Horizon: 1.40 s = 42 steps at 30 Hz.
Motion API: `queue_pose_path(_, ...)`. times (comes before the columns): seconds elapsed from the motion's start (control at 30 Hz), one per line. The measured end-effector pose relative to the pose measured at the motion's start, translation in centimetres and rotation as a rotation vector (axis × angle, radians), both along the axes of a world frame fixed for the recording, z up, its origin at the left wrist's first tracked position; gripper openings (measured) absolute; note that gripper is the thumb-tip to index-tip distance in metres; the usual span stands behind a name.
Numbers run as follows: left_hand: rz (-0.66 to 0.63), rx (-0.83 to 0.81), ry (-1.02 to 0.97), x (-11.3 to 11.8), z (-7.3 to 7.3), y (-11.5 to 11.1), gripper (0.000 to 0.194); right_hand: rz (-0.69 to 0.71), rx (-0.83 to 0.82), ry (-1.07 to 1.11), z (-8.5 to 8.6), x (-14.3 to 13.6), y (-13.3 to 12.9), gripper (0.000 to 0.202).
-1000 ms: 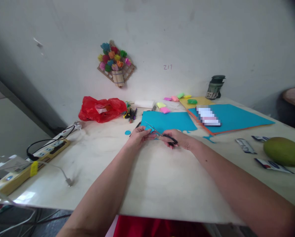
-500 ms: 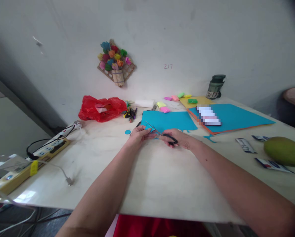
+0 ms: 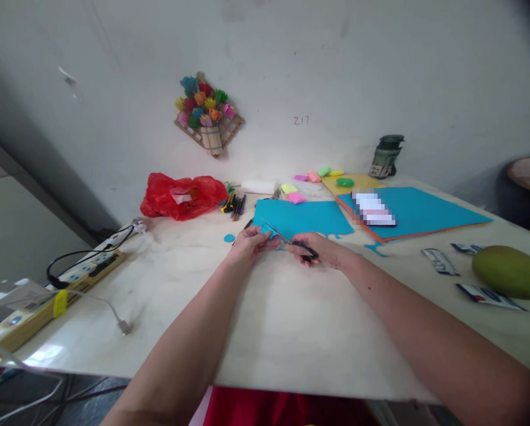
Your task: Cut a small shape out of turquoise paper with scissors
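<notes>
My right hand point(image 3: 308, 248) is closed round the black handles of a pair of scissors point(image 3: 277, 232), whose blades point up and to the left. Between finger and thumb my left hand point(image 3: 250, 241) pinches a small piece of blue paper point(image 3: 267, 229), right beside the blades. My fingers hide part of that piece. Behind both hands a blue sheet point(image 3: 304, 214) lies flat, its front edge cut ragged at the right. A small blue disc point(image 3: 230, 238) rests on the table left of my left hand, and a curved blue scrap point(image 3: 375, 249) lies to the right.
At the back left are a red plastic bag point(image 3: 180, 198) and several pens point(image 3: 238, 206). A phone point(image 3: 375, 208) lies on a larger blue sheet point(image 3: 433, 207). A green mango point(image 3: 511, 272) sits at the right; a power strip point(image 3: 76, 284) runs along the left.
Hardly anything differs. The view has shifted very slightly, and both hands keep nearly the same hold on the paper and the scissors.
</notes>
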<state>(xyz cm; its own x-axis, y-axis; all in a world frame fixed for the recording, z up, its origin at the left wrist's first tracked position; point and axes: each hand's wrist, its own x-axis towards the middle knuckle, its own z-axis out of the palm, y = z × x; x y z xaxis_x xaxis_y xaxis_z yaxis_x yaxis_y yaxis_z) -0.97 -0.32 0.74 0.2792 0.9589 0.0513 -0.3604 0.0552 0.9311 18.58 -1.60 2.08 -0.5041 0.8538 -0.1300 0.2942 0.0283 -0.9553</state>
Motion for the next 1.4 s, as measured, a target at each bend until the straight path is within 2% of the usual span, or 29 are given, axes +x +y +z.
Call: queue_pose_path(1.4,-0.011,0.015,-0.068,-0.04,-0.28,0.11,0.018,-0.029,0.010,0.051,-0.08,-0.26,-0.17,0.028)
